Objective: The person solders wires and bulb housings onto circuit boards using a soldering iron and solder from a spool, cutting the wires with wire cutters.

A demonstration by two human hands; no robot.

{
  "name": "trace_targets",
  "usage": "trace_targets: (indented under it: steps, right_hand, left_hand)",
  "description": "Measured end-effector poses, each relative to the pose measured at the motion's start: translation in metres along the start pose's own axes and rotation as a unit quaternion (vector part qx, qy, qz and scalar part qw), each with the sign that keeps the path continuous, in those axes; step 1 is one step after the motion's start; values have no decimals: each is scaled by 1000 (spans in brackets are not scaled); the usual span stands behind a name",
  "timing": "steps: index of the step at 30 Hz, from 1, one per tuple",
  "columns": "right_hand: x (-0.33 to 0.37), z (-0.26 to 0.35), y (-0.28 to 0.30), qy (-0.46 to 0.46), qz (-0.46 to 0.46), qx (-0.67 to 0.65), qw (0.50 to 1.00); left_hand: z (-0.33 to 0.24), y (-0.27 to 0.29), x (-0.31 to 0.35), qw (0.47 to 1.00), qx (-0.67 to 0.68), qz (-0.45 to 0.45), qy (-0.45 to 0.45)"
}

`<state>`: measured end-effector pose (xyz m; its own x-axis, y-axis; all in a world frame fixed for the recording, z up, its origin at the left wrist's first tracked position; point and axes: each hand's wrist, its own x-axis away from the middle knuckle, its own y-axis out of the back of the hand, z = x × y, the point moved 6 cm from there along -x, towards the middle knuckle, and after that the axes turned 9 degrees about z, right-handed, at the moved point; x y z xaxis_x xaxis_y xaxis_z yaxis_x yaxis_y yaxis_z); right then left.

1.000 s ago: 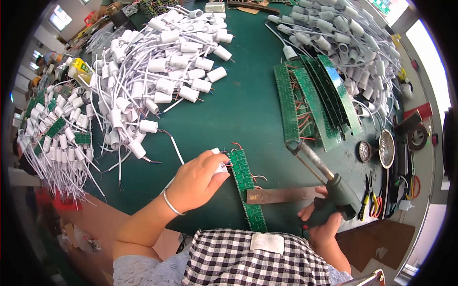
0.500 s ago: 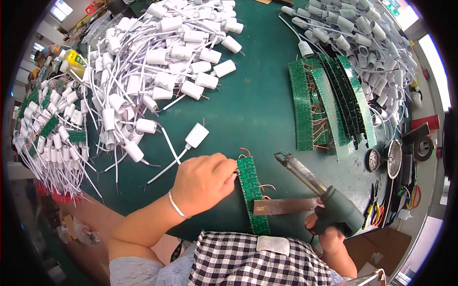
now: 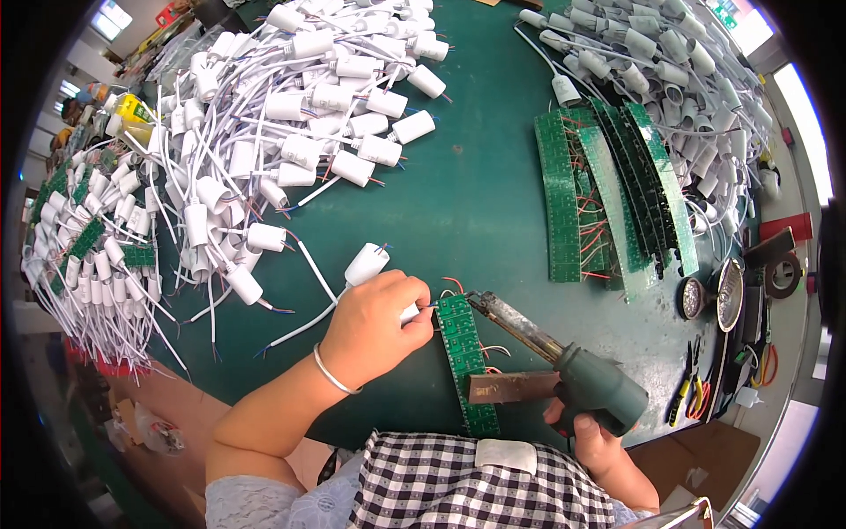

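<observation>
My left hand point(image 3: 379, 322) is closed in a pinch on a white cable point(image 3: 410, 313), whose thin wire end meets the far end of a green circuit board strip point(image 3: 462, 353). In my right hand point(image 3: 589, 434) is a dark green soldering gun point(image 3: 604, 383), its tip touching or just above the board's far end, close to the wire. A flat brown bar point(image 3: 511, 388) lies across the nearer part of the board. Just beyond my left hand lies a white cylindrical cap point(image 3: 367, 263) with a cable. Thin red and white wires stick out from the board.
A large heap of white capped cables point(image 3: 330, 97) covers the far left. Several green board strips point(image 3: 557, 203) stand at the right, before another capped heap point(image 3: 656, 48). Two round metal tins point(image 3: 730, 295), pliers point(image 3: 679, 397) and a tape roll point(image 3: 782, 275) lie along the right edge.
The soldering gun has moved left and its tip has come to the board's far end. My left hand has shifted slightly away from me, with the wire now showing at the board.
</observation>
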<state>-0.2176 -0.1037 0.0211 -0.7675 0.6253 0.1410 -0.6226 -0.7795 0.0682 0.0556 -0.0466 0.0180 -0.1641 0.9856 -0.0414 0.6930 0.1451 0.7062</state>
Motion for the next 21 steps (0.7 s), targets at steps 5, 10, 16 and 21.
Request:
trace_targets:
  steps: [5,10,16,21]
  right_hand:
    - [1,-2,0,-3,39,58,998]
    - [1,-3,-7,-15,41,61,997]
    - [9,-15,-9,-20,62,52,997]
    - [8,-16,-9,-26,64,46,997]
  left_hand:
    - [3,-6,0,999,4,17,36]
    - [2,-7,-1,999,-5,26,39]
    - [5,-7,0,998,-7,45,46]
    - [5,-8,-1,998,7,43,36]
